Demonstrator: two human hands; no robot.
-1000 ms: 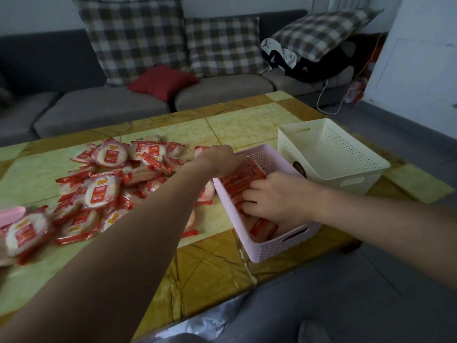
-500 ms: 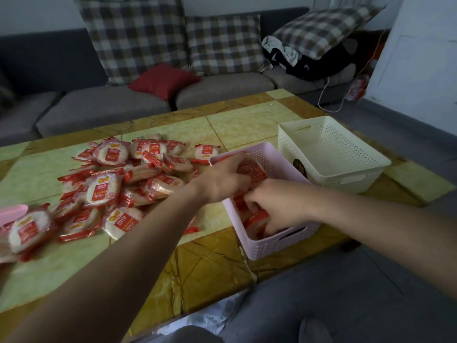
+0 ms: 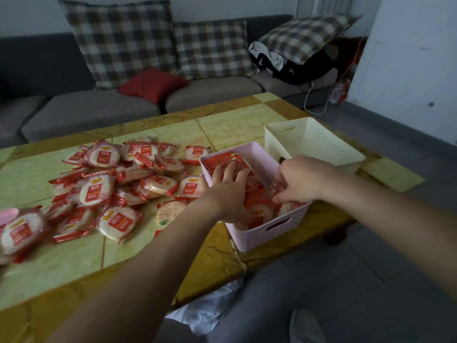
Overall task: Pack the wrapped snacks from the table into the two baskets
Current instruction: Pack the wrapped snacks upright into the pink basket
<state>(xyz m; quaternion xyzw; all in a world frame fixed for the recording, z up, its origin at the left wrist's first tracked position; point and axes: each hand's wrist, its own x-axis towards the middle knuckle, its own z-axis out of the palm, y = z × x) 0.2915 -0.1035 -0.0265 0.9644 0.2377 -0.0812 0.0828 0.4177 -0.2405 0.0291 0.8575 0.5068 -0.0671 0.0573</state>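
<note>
Several round wrapped snacks (image 3: 99, 191) in red and white wrappers lie heaped on the left half of the table. The pink basket (image 3: 267, 233) stands at the table's near edge, holding several snacks (image 3: 259, 209) in rows. My left hand (image 3: 227, 191) is inside it, fingers spread flat on the packets along its left side. My right hand (image 3: 301, 179) reaches in from the right, fingertips curled down and pinched on a packet by the right wall. Behind the pink basket, touching it, stands the white basket (image 3: 316, 144), with no snacks visible in it.
The green and brown stone table (image 3: 222, 127) ends just right of the baskets. A grey sofa (image 3: 99, 112) with checked cushions and a red cushion (image 3: 153, 84) runs behind it. A pink object (image 3: 7, 215) sits at the far left edge. A white bag (image 3: 210, 310) lies under the table's near edge.
My left hand came off the snack pile and moved right into the pink basket, now lying flat on the packets. My right hand shifted to the basket's right side.
</note>
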